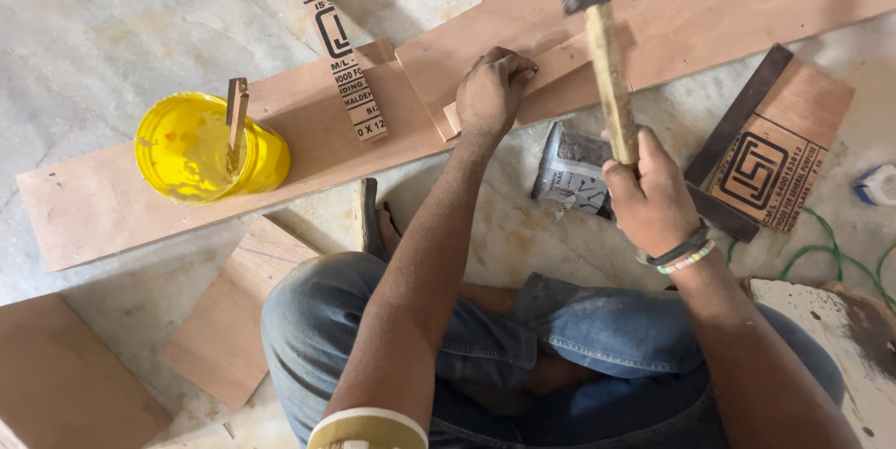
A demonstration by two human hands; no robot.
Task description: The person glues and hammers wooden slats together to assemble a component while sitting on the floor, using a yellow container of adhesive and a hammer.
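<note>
Jeans-clad knees [392, 337] sit closest, crossed on the floor. Further left, a yellow tub [201, 150] with a stick in it stands on a long plywood board [112, 202], and a narrow strip [341, 48] with black printing lies across it. Left hand [493, 90] presses closed on a small plywood piece [448, 66], pinning it. Right hand [649, 192] grips a raised hammer [607, 48]; nailing looks underway, unfinished. Rightmost, a printed plywood offcut [775, 155] lies flat.

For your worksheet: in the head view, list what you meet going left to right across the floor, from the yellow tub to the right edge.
Yellow tub → printed strip → left hand → hammer in right hand → steel square → printed plywood piece → small white-and-blue object.
</note>
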